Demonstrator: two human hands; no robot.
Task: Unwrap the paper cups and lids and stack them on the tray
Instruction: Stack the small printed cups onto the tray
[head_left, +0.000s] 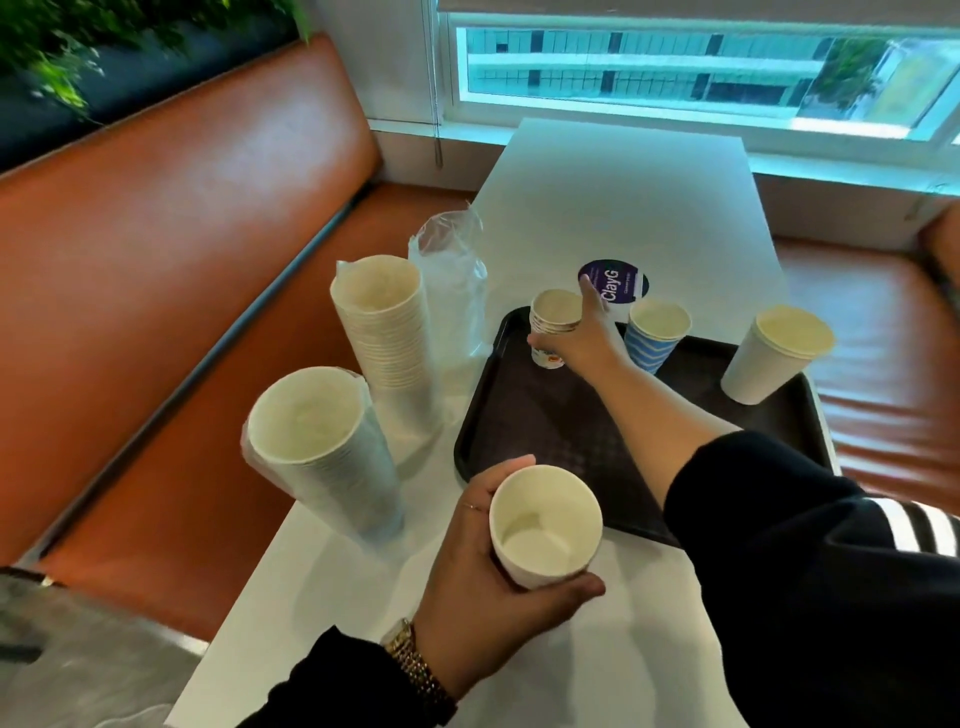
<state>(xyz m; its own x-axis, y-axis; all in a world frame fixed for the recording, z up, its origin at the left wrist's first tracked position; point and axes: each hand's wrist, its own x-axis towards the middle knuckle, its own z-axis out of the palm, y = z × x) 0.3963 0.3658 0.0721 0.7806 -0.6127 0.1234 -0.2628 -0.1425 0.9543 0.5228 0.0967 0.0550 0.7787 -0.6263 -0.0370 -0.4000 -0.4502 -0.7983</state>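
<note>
Head view, person seated at white table (623, 197) w/ orange bench seating on both sides.

L hand (483, 582): fingers and thumb wrapped round a single white paper cup (545, 525), held upright above the table's near edge, mouth toward camera, interior bare.

R hand (576, 340): arm in black sleeve w/ white stripes reaches across the dark tray (524, 415); fingers curl round a short stack of small printed cups (553, 325) at the tray's far-left corner. Whether the stack's base touches the tray can't be told; hand hides part of it.

On tray, far edge: blue-and-white striped cup stack (655, 335) just R of the gripped stack; plain white cup stack (774, 358) at far-right corner, well apart from the striped one.

Off tray, L side of table: two tall white cup stacks, each w/ clear plastic wrap at its lower part — near stack (322, 447) leaning toward camera, far stack (384, 322) beside it. Loose clear plastic sleeve (452, 280) stands just behind far stack, next to tray's L rim.

Round purple sticker (621, 278), lettered "ClayG", lies on table just beyond tray, partly behind R hand's fingers.

Gold-tone watch (415, 660) on L wrist. Window (675, 62) beyond table's far end; green foliage top L.
</note>
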